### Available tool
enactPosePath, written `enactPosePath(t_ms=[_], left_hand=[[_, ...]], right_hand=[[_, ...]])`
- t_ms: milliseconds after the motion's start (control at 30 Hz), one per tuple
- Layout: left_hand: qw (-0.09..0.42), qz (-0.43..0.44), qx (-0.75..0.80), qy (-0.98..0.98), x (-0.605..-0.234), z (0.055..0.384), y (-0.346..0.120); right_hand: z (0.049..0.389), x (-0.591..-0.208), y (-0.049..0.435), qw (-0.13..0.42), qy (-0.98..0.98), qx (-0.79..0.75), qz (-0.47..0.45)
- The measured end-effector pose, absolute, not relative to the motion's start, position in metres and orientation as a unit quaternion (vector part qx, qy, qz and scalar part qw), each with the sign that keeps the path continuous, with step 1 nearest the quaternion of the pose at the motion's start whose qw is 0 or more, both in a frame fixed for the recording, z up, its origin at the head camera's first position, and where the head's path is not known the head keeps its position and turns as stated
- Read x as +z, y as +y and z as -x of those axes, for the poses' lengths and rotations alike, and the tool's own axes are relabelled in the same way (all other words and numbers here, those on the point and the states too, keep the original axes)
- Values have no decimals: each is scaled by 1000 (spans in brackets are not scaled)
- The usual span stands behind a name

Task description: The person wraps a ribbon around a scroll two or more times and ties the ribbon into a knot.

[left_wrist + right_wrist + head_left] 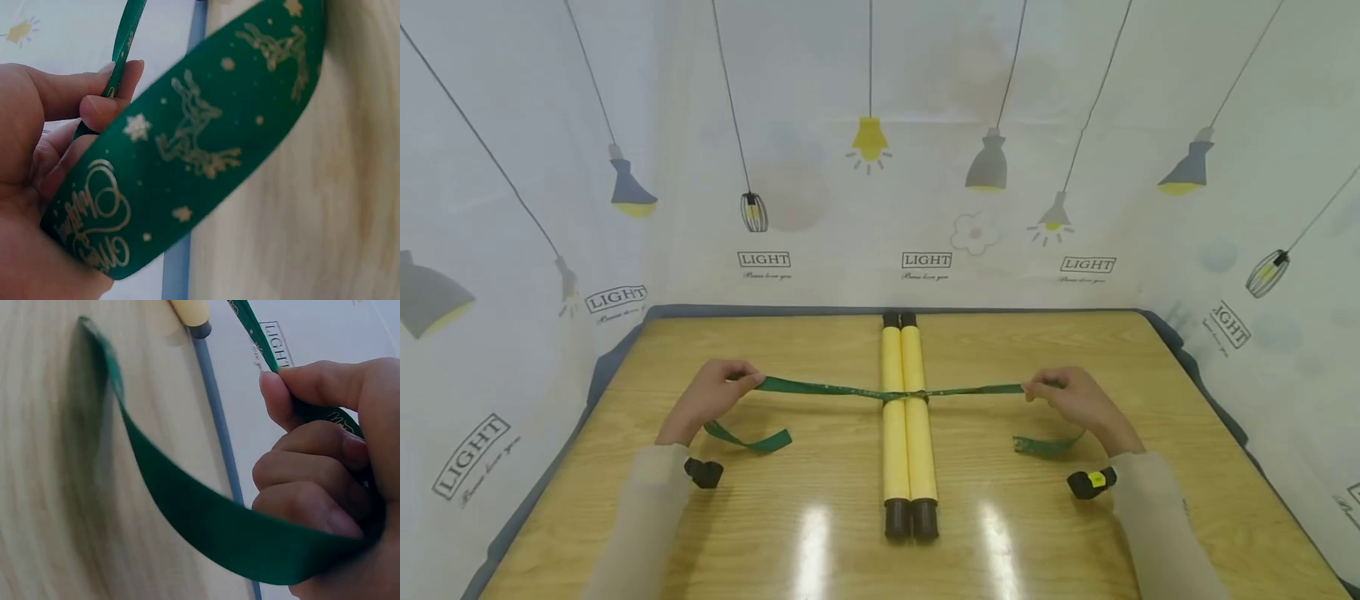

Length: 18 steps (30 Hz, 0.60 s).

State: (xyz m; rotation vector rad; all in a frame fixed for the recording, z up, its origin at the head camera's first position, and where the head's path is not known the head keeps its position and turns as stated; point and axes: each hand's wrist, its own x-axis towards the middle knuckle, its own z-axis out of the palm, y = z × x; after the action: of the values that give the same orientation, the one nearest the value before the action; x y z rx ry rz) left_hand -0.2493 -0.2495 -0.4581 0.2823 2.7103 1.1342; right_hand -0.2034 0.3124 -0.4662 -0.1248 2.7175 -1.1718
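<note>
Two yellow tubes (892, 450) with dark end caps lie side by side on the table, running away from me. A green ribbon (820, 388) is looped round them near their middle and crosses on top. To the left, my left hand (711, 396) pinches one end section between thumb and finger; my right hand (1075, 400) pinches the other out to the right. Both stretches run nearly straight from tubes to hands. Loose tails hang below each hand. In the left wrist view the ribbon (206, 125) shows gold reindeer and stars; the right tail (206, 519) curves from under curled fingers.
The wooden table (820, 350) has a blue-grey edge (775, 311). Behind and at both sides stands a white sheet (842, 225) printed with hanging lamps and the word LIGHT. A small black device sits at each wrist, the right one (1090, 482) with a yellow label.
</note>
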Motion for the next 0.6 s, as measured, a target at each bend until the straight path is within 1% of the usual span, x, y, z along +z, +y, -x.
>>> enactPosePath(t_ms=[200, 433, 600], left_hand=[[108, -76, 381, 915, -462, 249, -252], [113, -44, 366, 923, -465, 247, -250], [94, -30, 356, 929, -469, 248, -248]], right_hand=[[206, -478, 317, 122, 906, -405, 20], [206, -486, 316, 120, 916, -383, 22], [207, -492, 317, 126, 919, -373, 24]])
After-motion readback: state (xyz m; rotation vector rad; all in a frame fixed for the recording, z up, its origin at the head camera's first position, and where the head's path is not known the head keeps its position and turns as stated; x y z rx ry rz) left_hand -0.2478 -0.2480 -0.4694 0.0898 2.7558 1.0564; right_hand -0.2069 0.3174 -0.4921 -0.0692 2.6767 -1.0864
